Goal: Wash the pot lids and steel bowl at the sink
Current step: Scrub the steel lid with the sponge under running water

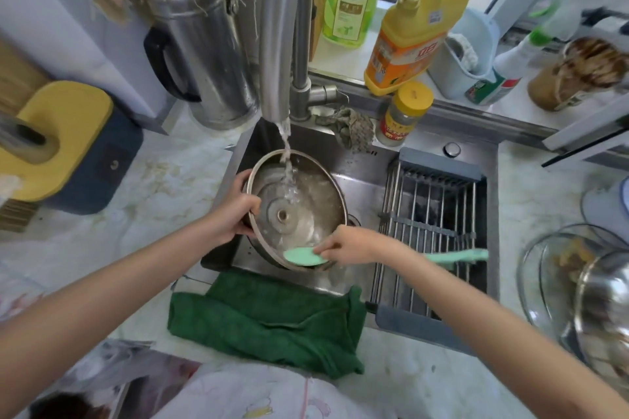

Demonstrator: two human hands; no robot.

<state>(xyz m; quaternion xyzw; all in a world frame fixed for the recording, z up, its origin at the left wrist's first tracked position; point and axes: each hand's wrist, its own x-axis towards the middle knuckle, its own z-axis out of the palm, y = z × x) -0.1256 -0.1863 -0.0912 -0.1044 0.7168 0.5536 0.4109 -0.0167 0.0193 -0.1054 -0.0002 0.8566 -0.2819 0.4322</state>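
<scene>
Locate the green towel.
Head view, lower centre: the green towel lies draped over the front edge of the sink, just below the pot lid.

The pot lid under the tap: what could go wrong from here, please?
1. The left hand grips the wet pot lid at one edge only, while the right hand presses the green brush on the opposite rim; the lid may slip into the sink.
2. The water stream hits the tilted lid and may splash over the green towel on the front edge.
</scene>
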